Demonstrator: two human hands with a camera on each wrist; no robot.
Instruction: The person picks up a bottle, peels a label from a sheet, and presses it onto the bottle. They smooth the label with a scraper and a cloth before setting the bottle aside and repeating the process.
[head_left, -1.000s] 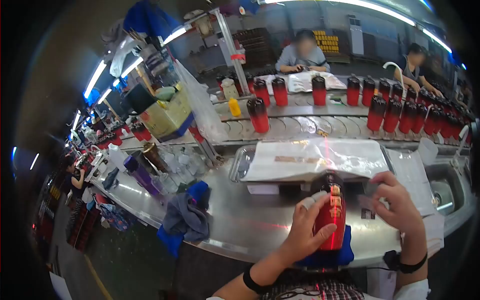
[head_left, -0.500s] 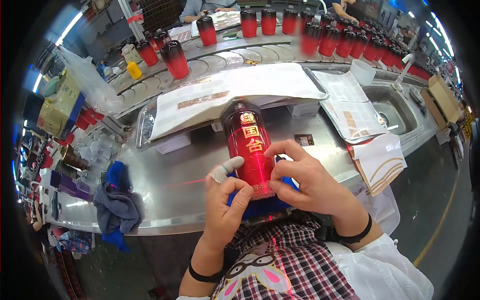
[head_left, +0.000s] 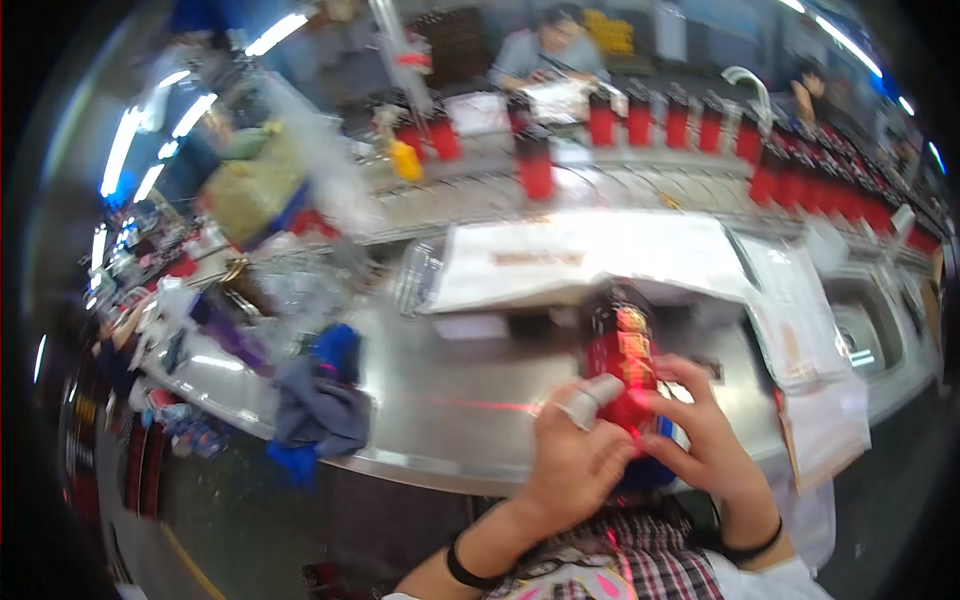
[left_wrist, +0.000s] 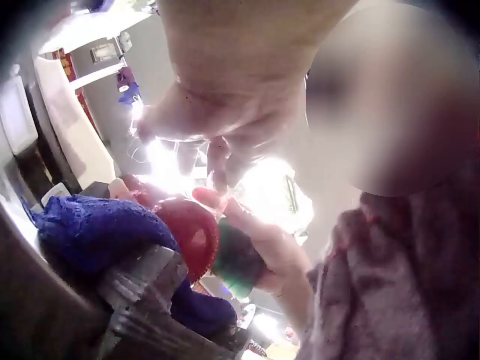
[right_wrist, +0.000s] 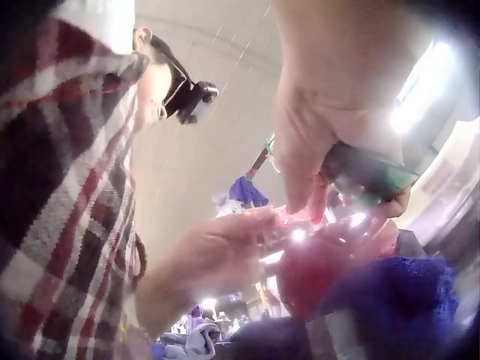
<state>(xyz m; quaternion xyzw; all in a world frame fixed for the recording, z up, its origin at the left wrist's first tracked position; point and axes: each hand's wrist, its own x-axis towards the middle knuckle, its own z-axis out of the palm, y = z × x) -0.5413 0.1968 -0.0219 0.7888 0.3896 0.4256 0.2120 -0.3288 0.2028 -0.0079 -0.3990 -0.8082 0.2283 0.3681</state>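
Observation:
A red bottle (head_left: 625,360) with a black top and gold characters lies propped on blue cloth (left_wrist: 105,229), its base toward the person. My left hand (head_left: 570,450) is at its lower left; the index finger, in a pale cover (head_left: 590,402), rests on the glass and the thumb bends near the base. At the lower right is my right hand (head_left: 712,440), thumb and index fingertips at the bottle. Its other fingers curl round a dark green piece (right_wrist: 367,176), kind unclear. The fingertips of both hands nearly meet over the bottle; blur leaves me unable to tell whether the left pinches anything.
A tray covered with white sheets (head_left: 600,250) stands beyond the bottle. More sheets (head_left: 800,330) lie right, beside a sink (head_left: 862,335). Grey and blue cloths (head_left: 320,400) lie left. Across the conveyor (head_left: 480,195), several red bottles (head_left: 535,165) stand, with a seated person (head_left: 550,60) behind.
One second ago the right hand was raised apart from the bottle with a clear film near it; now it is at the bottle's lower right. The left hand has slid toward the base. The head view swung.

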